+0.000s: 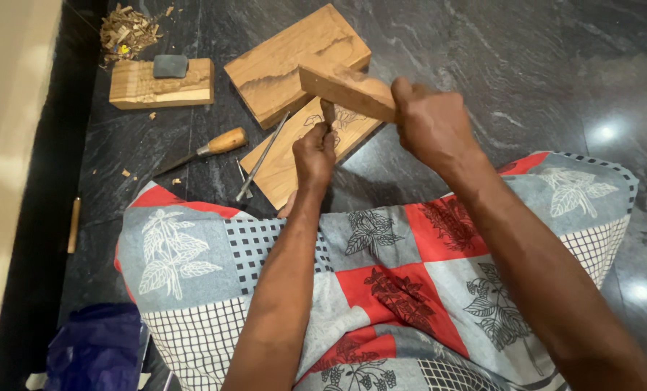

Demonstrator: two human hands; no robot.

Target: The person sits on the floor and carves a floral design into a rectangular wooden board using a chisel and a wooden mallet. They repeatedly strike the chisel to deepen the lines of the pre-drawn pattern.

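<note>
My right hand (431, 124) grips a wooden block (345, 88) used as a mallet, held just above a chisel handle (328, 111). My left hand (315, 153) is closed around that chisel, holding it upright on a flat wooden board (289, 165) with a drawn leaf design. The chisel's tip is hidden by my fingers. The board lies on the dark stone floor in front of my lap, which is covered by a patterned red and grey cloth (381, 289).
A thick wooden block (280, 58) lies behind the board. Another block (160, 87) at the left carries a grey sharpening stone (170, 66). A wooden-handled chisel (207, 150) and thin metal tools (262, 158) lie beside the board. Wood chips (126, 30) are piled far left. A blue bag (95, 347) sits near left.
</note>
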